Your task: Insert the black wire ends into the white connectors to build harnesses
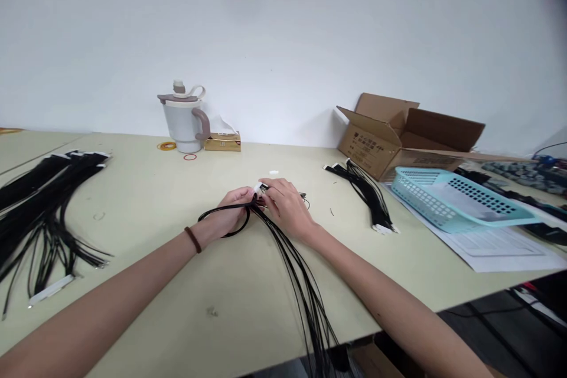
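Note:
Near the middle of the table both my hands meet at the end of a black wire harness. Its small white connector shows between my fingertips. My left hand is closed around the connector end, and a black loop of the harness passes over that wrist. From the other side my right hand pinches the wires close to the connector; the exact grip of its fingertips is partly hidden. The harness's loose wires run toward me and hang over the table's front edge.
Black harness bundles lie at left, and a smaller bundle at right. Behind stand a large mug and a gold tissue box. An open cardboard box and a turquoise basket on paper sheets occupy the right.

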`<state>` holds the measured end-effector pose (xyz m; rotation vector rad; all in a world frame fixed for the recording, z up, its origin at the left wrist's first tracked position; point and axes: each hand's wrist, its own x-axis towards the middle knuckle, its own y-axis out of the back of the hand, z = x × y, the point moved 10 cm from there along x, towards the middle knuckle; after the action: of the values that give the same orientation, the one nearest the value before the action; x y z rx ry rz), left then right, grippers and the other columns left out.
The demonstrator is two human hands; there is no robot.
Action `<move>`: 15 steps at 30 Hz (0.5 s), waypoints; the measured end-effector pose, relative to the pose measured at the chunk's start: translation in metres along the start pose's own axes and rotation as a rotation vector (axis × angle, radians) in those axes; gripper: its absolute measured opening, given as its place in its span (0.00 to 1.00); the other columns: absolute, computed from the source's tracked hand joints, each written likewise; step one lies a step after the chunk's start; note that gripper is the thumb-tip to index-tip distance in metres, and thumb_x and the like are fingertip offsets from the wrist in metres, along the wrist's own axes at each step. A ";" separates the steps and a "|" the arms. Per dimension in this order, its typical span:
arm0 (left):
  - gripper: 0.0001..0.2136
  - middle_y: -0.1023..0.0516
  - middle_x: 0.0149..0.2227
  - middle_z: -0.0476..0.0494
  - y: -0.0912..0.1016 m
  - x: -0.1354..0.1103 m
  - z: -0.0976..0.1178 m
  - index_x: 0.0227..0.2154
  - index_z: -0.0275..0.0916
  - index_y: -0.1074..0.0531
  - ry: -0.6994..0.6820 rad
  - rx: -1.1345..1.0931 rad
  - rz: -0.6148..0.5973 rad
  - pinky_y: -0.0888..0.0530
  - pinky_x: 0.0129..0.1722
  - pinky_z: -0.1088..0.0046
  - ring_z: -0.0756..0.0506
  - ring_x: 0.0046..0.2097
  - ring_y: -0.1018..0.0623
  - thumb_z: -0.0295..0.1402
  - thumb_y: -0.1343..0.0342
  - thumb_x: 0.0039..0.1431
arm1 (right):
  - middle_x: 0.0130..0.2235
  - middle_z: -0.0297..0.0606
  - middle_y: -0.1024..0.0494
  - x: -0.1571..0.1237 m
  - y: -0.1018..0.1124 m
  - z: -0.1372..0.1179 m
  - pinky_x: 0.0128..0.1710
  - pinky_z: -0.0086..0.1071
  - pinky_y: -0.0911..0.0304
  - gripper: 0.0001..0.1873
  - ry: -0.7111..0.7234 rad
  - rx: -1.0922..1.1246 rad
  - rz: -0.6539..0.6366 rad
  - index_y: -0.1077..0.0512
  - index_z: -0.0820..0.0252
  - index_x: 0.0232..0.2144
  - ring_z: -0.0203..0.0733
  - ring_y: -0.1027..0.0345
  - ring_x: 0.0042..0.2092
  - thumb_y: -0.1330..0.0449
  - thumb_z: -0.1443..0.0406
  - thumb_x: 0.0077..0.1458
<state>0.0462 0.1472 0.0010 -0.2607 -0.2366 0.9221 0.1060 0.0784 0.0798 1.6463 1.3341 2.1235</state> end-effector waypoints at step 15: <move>0.03 0.25 0.29 0.49 0.016 0.000 -0.009 0.28 0.37 0.29 0.127 -0.275 0.102 0.33 0.34 0.74 0.51 0.31 0.28 0.24 0.47 0.52 | 0.45 0.37 0.27 -0.013 0.000 -0.013 0.49 0.38 0.41 0.09 0.348 -0.171 0.012 0.31 0.56 0.41 0.40 0.39 0.50 0.48 0.67 0.57</move>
<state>0.0371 0.1553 -0.0123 -0.5875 -0.2341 0.9692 0.1004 0.0635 0.0705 1.2659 1.1805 2.5373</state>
